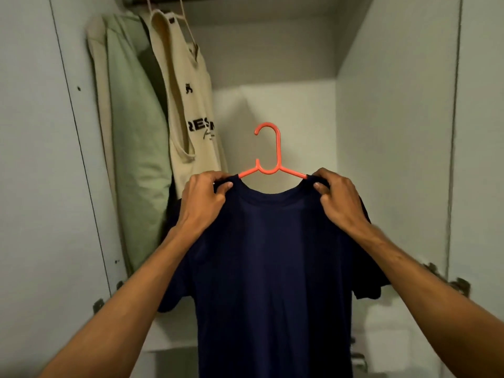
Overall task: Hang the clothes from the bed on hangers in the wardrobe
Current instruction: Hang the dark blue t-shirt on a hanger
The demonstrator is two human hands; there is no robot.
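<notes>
A navy blue T-shirt [272, 268] hangs on an orange plastic hanger [270, 156], held up in front of the open wardrobe. My left hand [203, 199] pinches the shirt's left shoulder over the hanger arm. On the other shoulder, my right hand [339, 199] grips the same way. The hanger's hook is free in the air, well below the wardrobe rail [136, 0] at the top left. Only the hook and the inner parts of the hanger arms show; the shirt hides the remainder.
A beige printed tank top [188, 105] and a pale green garment [133, 132] hang at the wardrobe's left side. The white wardrobe interior [300, 118] lies behind the hanger. Open doors with metal hinges [461, 285] flank both sides.
</notes>
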